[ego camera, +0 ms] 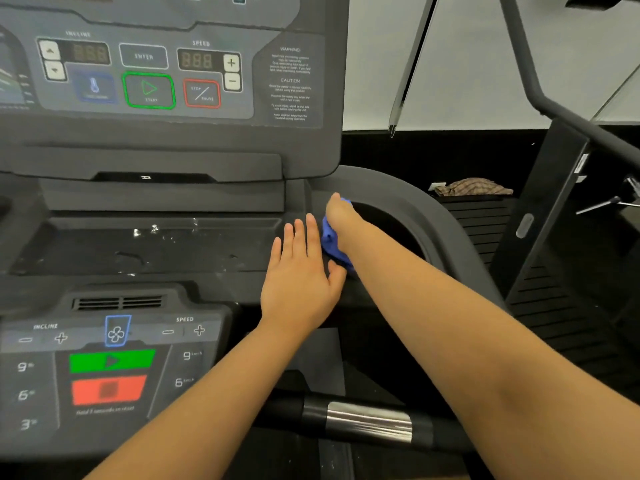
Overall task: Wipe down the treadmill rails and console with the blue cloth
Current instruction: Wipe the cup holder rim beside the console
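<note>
The right hand (343, 220) reaches to the right side of the treadmill console (173, 150), its grip closed around the bunched blue cloth (330, 242). The cloth is pressed against the dark surface at the left rim of the cup-holder recess (398, 230). The left hand (299, 271) lies flat just beside the cloth, fingers straight, grip fully open and holding nothing, palm at the right end of the tray (138, 244)
</note>
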Motion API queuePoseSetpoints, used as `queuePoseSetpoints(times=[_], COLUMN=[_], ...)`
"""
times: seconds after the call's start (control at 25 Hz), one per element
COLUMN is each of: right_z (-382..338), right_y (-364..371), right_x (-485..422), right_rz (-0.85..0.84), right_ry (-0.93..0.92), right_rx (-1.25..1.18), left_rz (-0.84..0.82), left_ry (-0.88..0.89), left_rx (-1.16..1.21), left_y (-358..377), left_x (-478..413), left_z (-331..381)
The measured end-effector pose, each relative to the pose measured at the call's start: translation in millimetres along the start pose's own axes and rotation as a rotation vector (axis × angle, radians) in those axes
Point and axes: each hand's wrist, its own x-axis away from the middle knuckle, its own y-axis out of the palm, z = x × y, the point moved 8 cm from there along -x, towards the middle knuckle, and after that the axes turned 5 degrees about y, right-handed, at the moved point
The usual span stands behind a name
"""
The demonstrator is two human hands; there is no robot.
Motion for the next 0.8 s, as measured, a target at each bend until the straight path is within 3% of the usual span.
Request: queuePoseSetpoints(times=[0.16,0.24,0.32,0.52,0.68,0.8], right_z=[20,25,20,17,17,39], right_y=[-1,-5,-11,-22,-22,-15], right_x=[32,54,67,89,117,159], right_rz=[-0.058,-0.126,-0.081,0.125,0.207,0.445], right_ry=[0.053,-0.006,-0.097,-0.438,-0.722,-1.003], right_rx=[0.282,0.486,0.614,0.825,0.743,0.911], left_rz=[-0.03,-0.041,-0.044,-0.01,0.015,0.06], left_ry=[0.016,0.024,0.035,0.022,0.023,0.06], left_rx=[-0.008,-0.015,-0.018,0.072,0.139,0.25], left_y=[0,0,0,-3,-5,-13], left_x=[0,0,1,2,1,6], left_z=[1,2,2,0,-2,3])
